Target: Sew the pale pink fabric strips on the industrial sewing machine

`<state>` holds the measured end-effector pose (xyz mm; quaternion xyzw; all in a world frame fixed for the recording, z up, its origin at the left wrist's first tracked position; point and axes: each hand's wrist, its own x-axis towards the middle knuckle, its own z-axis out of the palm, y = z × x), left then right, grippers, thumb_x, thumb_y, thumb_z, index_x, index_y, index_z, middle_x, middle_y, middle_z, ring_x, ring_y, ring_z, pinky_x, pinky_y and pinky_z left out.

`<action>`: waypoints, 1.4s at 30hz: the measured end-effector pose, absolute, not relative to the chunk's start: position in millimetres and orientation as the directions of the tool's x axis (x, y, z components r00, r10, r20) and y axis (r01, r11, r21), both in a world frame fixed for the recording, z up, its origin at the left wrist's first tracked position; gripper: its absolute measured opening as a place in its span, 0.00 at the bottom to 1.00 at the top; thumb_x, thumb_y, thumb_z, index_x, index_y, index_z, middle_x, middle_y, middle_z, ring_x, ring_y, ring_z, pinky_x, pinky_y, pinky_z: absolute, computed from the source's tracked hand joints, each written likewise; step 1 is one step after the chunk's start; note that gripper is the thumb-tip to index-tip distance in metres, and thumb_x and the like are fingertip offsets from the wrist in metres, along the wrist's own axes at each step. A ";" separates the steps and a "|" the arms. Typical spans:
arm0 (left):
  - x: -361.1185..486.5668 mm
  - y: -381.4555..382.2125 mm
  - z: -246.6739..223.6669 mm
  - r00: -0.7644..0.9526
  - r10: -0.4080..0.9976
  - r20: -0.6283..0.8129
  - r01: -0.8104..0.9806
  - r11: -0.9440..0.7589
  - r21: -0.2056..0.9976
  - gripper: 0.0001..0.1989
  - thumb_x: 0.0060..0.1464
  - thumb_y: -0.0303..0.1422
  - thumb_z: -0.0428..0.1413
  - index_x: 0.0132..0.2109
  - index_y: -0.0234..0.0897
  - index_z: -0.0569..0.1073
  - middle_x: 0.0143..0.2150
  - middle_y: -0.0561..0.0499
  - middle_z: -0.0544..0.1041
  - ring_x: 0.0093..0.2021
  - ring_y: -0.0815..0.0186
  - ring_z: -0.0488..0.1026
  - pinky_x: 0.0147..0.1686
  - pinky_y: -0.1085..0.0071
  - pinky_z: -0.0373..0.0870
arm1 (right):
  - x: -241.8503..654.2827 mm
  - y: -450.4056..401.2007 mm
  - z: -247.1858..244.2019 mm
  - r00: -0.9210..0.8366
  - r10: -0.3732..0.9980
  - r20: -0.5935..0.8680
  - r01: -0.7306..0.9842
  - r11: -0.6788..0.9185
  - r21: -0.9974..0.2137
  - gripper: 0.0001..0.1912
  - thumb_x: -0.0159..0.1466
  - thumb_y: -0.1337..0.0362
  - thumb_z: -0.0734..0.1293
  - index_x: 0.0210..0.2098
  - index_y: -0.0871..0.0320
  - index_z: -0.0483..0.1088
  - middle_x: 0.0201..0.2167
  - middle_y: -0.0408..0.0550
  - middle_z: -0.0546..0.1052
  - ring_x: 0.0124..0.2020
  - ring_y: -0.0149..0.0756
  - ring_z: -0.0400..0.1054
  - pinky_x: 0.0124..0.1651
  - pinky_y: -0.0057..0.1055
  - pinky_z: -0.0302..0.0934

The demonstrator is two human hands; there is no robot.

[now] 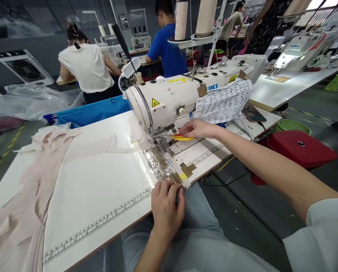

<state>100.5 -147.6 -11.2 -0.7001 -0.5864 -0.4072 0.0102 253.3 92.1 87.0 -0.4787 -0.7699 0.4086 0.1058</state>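
Step in hand: judged to be hand-tool work at the stitching point; the right hand (198,129) carries yellow thread snips (182,138) close to the presser foot (155,140) of the sewing machine (165,100).
Right hand: fingers closed around the snips, arm reaching in from the right; part of the red-and-yellow handle is covered by the fingers.
Left hand: (167,206) fingers bent, fingertips on the near edge of the table (101,181), beside the near end of a pale strip (175,168). Whether the strip is gripped cannot be told.
Snips, location: just right of the presser foot, beneath the machine head, above the right part of the work surface.
Snips, direction: long axis runs roughly left to right; the working end appears to point left, toward the presser foot. Blade spread is too small to tell.
Strip, direction: long axis runs from the near table edge to the far left, toward the presser foot, alongside glossy clear film (157,162).
Cloth, location: a pale fabric piece (101,145) lies left of the presser foot; a fabric pile (38,181) lies at far left.
Next-move requirement: any cut here would call for blade tips aligned with the thread, clear of the needle and fabric, with the left hand steady.
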 end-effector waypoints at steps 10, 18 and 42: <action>100.5 -147.9 -10.9 -0.016 0.814 0.581 0.843 -0.302 0.446 0.07 0.60 0.25 0.52 0.42 0.39 0.73 0.37 0.48 0.73 0.38 0.61 0.67 0.37 0.65 0.62 | 253.3 106.1 77.5 -0.559 0.793 -0.241 0.579 0.165 -0.799 0.13 0.59 0.63 0.69 0.42 0.62 0.77 0.30 0.49 0.80 0.28 0.33 0.70 0.29 0.26 0.64; 101.8 -146.3 -12.3 -0.017 0.815 0.579 0.862 -0.282 0.422 0.07 0.59 0.25 0.53 0.42 0.39 0.73 0.37 0.48 0.73 0.38 0.60 0.67 0.37 0.65 0.61 | 242.6 93.5 94.8 -0.588 0.775 -0.232 0.615 0.242 -0.750 0.15 0.59 0.60 0.70 0.44 0.60 0.70 0.34 0.48 0.80 0.29 0.34 0.71 0.31 0.27 0.63; 99.4 -149.7 -11.2 -0.026 0.827 0.561 0.814 -0.308 0.492 0.07 0.59 0.24 0.53 0.43 0.37 0.74 0.39 0.47 0.74 0.39 0.62 0.68 0.39 0.64 0.64 | 335.4 -9.2 80.7 -0.672 0.608 -0.422 0.716 0.678 -0.164 0.17 0.57 0.45 0.64 0.29 0.51 0.59 0.20 0.42 0.63 0.22 0.39 0.58 0.27 0.31 0.43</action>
